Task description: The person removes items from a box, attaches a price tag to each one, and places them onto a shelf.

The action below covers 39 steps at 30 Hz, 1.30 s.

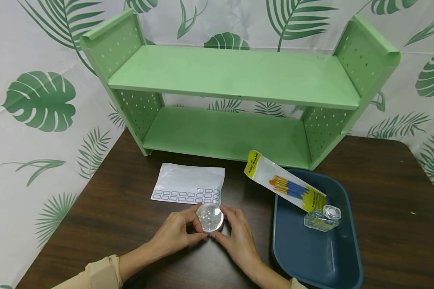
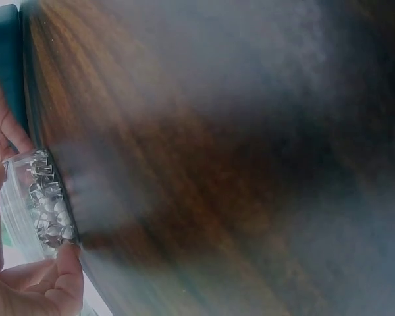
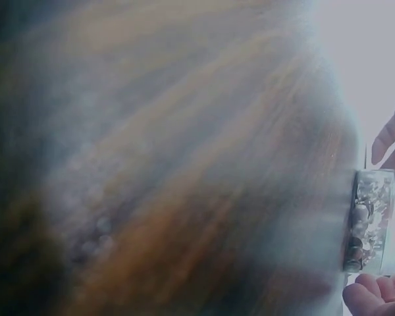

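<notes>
Cream sleeve [image 1: 103,271] lowest and nearest, at the left, its cuff short of the wrist; only a scrap of the other cuff shows at the bottom edge.

Both hands meet on one thing: a round clear jar [image 1: 209,217], squat, on the brown table [image 1: 94,224]. Left hand [image 1: 179,228] comes in from the left, so the jar lies off its fingertips to the right. Right hand [image 1: 238,237] comes from the other side; for it the jar lies ahead and to the left. Neither is nearer: both touch.

Fingers narrowed to the jar's width, curved about its sides. Thumbs come close together on the wearer's side; index fingers lie toward the far side. Grip shared, left and right; how firm, cannot tell.

Jar's axis runs up and down, round top turned to the head camera. From the left wrist, small shiny pieces [image 2: 49,197] lie heaped toward the table end, which suggests it is upright. Base looks set on the wood; a slight lift would be hard to make out.

Just beyond the jar, a white sheet [image 1: 191,176] with rows of little boxes. Well to the right, a blue bin [image 1: 304,257]: glass bottle [image 1: 322,218] inside, brush packet [image 1: 289,182] slanting over its rim.
</notes>
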{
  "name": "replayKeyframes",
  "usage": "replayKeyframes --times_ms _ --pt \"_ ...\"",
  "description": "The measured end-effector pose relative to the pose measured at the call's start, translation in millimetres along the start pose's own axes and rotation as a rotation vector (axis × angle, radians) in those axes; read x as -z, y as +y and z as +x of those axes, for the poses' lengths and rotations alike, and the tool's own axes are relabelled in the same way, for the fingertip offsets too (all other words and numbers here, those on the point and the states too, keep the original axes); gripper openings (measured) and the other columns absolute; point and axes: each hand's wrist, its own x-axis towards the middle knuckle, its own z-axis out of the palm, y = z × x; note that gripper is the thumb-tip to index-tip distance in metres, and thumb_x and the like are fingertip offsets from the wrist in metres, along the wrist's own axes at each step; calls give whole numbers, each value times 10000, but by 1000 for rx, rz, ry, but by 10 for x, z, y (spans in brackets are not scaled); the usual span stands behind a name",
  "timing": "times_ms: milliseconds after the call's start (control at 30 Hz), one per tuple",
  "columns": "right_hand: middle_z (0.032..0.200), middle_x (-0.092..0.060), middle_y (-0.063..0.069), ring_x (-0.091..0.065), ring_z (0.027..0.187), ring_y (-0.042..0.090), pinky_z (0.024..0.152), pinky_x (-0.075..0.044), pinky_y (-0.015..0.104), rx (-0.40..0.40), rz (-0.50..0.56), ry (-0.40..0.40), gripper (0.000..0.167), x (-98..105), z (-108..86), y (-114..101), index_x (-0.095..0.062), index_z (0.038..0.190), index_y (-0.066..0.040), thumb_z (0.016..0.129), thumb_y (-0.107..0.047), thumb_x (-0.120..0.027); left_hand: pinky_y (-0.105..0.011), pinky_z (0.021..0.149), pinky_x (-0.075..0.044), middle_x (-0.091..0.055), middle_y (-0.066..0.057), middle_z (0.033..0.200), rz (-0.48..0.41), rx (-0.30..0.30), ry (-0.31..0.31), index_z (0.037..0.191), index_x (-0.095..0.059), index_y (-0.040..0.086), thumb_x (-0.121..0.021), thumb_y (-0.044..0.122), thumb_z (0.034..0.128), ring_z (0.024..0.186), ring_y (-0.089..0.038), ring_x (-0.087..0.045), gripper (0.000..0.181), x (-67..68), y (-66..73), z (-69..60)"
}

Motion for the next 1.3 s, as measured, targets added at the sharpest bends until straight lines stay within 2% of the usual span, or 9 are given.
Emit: replayKeyframes --times_ms 233,433,700,900,1100,1300 --pt "1127 -555 80 -566 1022 192 876 -481 382 33 -7 13 661 -3 8 0 -561 1253 -7 664 -111 -843 -359 860 -509 -575 -148 1288 5 9 17 618 -600 227 -832 129 684 1093 -235 -606 260 -27 -14 -2" --pt "1131 -552 82 -560 1005 177 861 -483 361 16 -9 5 664 -3 11 -4 -559 1257 -10 664 -105 -842 -364 859 -511 -578 -146 1287 6 3 24 607 -595 221 -829 122 683 1090 -242 -609 266 -36 -12 -4" --pt "1136 -548 87 -549 979 159 832 -486 327 11 -9 2 655 -8 12 0 -558 1254 -6 668 -89 -838 -324 809 -520 -595 -153 1259 31 -6 39 597 -581 205 -828 121 680 1053 -233 -629 274 -41 -13 5" --pt "1137 -550 81 -548 973 153 826 -491 312 3 2 -2 654 -8 15 0 -557 1257 -8 673 -102 -837 -251 726 -488 -600 -162 1246 29 -18 50 606 -570 202 -835 122 673 1034 -229 -637 285 -39 -37 11" --pt "1130 -556 88 -561 986 168 829 -497 323 37 -2 8 648 -11 27 26 -564 1245 -3 666 -97 -840 -214 718 -491 -630 -157 1197 29 -37 20 617 -543 199 -841 170 674 1014 -207 -648 305 13 -98 40" --pt "1131 -561 85 -569 999 175 839 -496 329 29 12 2 653 0 22 27 -567 1245 -14 660 -96 -844 -236 815 -512 -633 -150 1192 -5 -60 -50 639 -537 177 -827 153 693 1085 -225 -620 296 78 -148 74"
